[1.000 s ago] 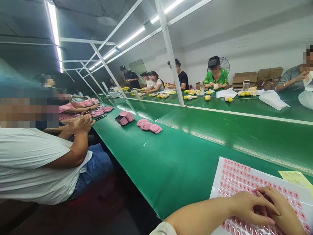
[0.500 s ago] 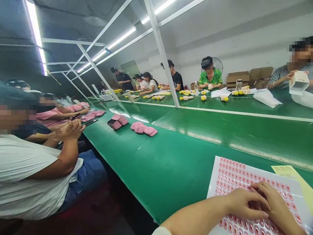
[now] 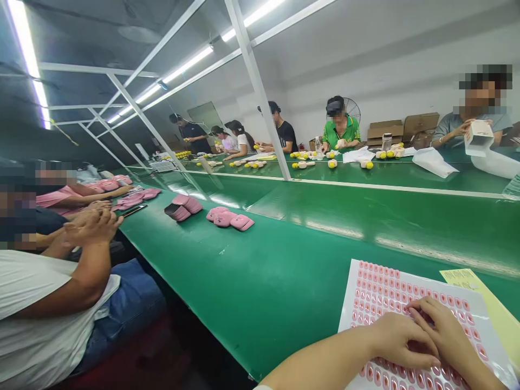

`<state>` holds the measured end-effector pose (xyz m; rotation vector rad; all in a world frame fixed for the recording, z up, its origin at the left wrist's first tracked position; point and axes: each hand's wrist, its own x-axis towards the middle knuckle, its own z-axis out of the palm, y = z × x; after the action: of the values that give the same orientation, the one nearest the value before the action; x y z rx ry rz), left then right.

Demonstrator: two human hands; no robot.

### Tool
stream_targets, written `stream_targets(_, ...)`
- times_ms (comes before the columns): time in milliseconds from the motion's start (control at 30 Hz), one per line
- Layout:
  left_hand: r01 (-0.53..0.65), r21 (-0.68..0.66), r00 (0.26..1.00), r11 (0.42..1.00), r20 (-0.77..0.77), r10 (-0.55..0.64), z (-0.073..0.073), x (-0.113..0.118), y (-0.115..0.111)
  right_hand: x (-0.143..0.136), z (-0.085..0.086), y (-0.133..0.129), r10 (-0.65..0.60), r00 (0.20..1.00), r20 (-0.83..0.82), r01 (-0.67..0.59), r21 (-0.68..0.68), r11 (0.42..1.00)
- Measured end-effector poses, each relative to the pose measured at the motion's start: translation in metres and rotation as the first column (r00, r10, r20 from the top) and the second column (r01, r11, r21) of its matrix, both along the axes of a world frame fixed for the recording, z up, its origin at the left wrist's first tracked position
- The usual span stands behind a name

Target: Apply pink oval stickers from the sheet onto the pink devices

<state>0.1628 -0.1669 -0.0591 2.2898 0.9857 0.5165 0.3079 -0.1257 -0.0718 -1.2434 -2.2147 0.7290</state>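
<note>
A white sheet [image 3: 345, 303] covered in rows of small pink oval stickers with red centres lies on the green table in front of me. Both of my hands rest on it, touching each other. My left hand [image 3: 400, 338] lies over the lower middle of the sheet, its fingers loosely bent towards the other hand and its thumb apart. My right hand [image 3: 444, 325] lies beside it, fingers stretched out to the left over the stickers. Neither hand appears to hold anything; some fingertips are hidden where the hands overlap. A yellow paper [image 3: 504, 319] sits partly under the sheet's right side.
Pink padded pieces [image 3: 229, 218] and a stack of pink pouches [image 3: 182, 208] lie on the green table [image 3: 260, 281]. A co-worker's clasped hands [image 3: 93, 222] are at the left edge. Across, people handle yellow-tipped items [image 3: 303, 164]; one holds a white box [image 3: 479, 138].
My view has shifted slightly right, so the scene sits a little further left. My hands stay resting on the sticker sheet.
</note>
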Motion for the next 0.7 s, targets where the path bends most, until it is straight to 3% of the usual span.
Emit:
stream_targets(267, -0.059, -0.242, 0.981, 0.968, 0.166, 0.102, 0.003, -0.005, -0.004, 0.0, -0.005, 0.003, 0.0, 0.999, -0.035, -0.002, -0.052, 0.999)
stream_targets(700, -0.105, -0.265, 0.941, 0.959, 0.285, 0.182, -0.012, -0.004, -0.002, -0.006, -0.006, -0.004, -0.018, 1.0, -0.002, 0.018, 0.01, 1.0)
